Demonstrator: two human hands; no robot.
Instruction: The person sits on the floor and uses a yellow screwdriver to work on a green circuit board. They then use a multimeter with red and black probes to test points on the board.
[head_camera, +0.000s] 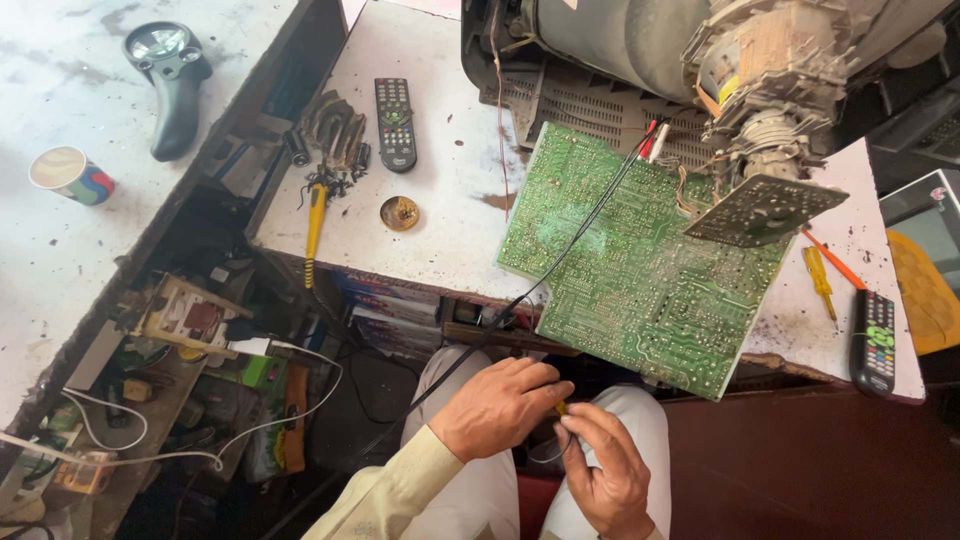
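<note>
My left hand (497, 404) and my right hand (607, 468) meet over my lap, below the table edge. Both pinch a small yellow-tipped part (561, 407) with thin dark wires. A black cable (520, 300) runs from my hands up across a large green circuit board (640, 270) that leans over the front edge of the white table (450, 180). Behind the board sits an opened tube television (700, 60), with a small board (765, 208) on the tube's neck.
On the table lie a black remote (395, 123), a yellow-handled tool (315, 222), a round tin (399, 212), a yellow screwdriver (820, 282) and a second remote (874, 342). Left bench holds a magnifier (170, 75) and a paper cup (68, 174). Cluttered shelf with parts and white wires lower left.
</note>
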